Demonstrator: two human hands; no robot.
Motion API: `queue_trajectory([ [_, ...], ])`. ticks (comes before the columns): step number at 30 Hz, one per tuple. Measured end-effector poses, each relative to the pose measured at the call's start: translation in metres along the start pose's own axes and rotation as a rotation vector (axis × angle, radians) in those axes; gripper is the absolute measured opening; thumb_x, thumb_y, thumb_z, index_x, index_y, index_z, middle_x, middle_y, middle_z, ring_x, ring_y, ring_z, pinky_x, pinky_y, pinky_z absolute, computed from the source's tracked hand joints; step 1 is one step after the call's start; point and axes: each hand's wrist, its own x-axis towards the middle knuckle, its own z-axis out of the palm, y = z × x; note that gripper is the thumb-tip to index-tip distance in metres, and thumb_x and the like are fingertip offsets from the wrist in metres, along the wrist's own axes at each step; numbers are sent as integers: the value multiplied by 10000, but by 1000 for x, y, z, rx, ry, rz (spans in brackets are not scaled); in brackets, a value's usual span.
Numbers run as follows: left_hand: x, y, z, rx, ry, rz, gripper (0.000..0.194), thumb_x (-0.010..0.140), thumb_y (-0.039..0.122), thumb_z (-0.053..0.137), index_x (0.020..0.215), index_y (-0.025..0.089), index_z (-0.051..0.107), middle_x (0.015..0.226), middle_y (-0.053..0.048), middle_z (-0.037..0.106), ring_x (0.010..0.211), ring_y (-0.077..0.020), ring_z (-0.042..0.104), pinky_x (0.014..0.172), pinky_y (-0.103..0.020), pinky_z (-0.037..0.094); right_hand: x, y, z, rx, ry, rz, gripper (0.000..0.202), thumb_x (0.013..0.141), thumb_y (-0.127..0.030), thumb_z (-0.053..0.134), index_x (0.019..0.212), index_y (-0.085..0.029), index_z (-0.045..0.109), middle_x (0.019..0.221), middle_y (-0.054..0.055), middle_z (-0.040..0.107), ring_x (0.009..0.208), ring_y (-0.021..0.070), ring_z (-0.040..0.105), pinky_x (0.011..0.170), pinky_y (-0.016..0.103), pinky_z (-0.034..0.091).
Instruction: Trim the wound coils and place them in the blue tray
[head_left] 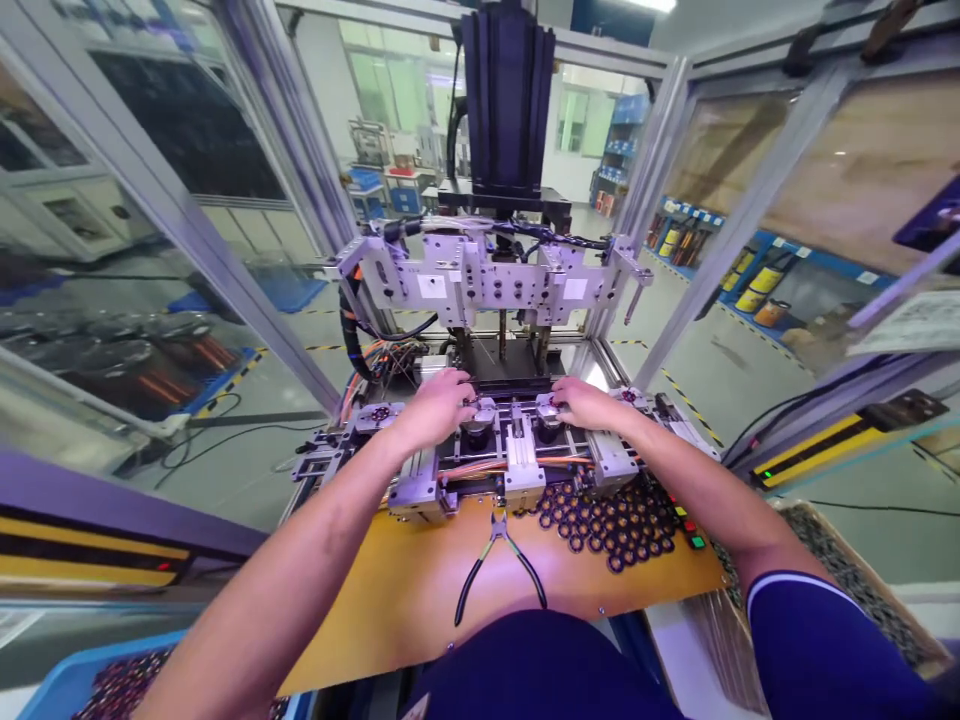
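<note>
Both arms reach into a metal-framed machine. My left hand point(442, 405) is at the left round fixture point(480, 425), its fingers bent and closed at the top of it. My right hand point(585, 403) has its fingertips pressed together over the right round fixture point(551, 420). Whatever small part either hand pinches is too small and too covered to name. Between the fixtures stands a silver clamp block point(523, 460). Above hangs a metal tooling plate point(499, 285) with cables, apart from both hands.
Diagonal cutters point(499, 550) lie with handles spread on the yellow worktop point(390, 590). Many dark rings point(615, 525) cover its right part, beside coloured buttons point(694, 535). A blue tray point(67, 680) of small parts stands lower left; a box point(847, 570) of grey pieces is at right. Aluminium posts point(675, 190) flank the machine.
</note>
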Motion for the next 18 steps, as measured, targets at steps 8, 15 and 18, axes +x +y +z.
queue_trajectory([
  [8, -187, 40, 20, -439, 58, -88, 139, 942, 321, 541, 900, 240, 645, 1063, -50, 720, 1000, -187, 684, 889, -297, 552, 4, -8, -39, 150, 20, -9, 89, 842, -181, 682, 788, -112, 699, 1155, 135, 661, 1069, 247, 631, 975, 403, 492],
  [15, -220, 7, 146, -159, 196, -337, 211, 930, 300, 562, 784, 173, 646, 824, -45, 702, 758, -187, 690, 700, -345, 587, -38, -164, 74, 108, 3, -514, 100, 897, -186, 626, 897, -197, 726, 951, 34, 686, 860, 142, 637, 769, 240, 522],
  [18, -214, 7, 158, -107, 241, -309, 214, 942, 348, 584, 874, 160, 657, 926, -45, 708, 840, -160, 681, 761, -340, 583, -39, -203, 146, 16, 7, -477, 60, 820, -122, 670, 766, -133, 695, 832, 68, 690, 736, 182, 630, 647, 277, 511],
])
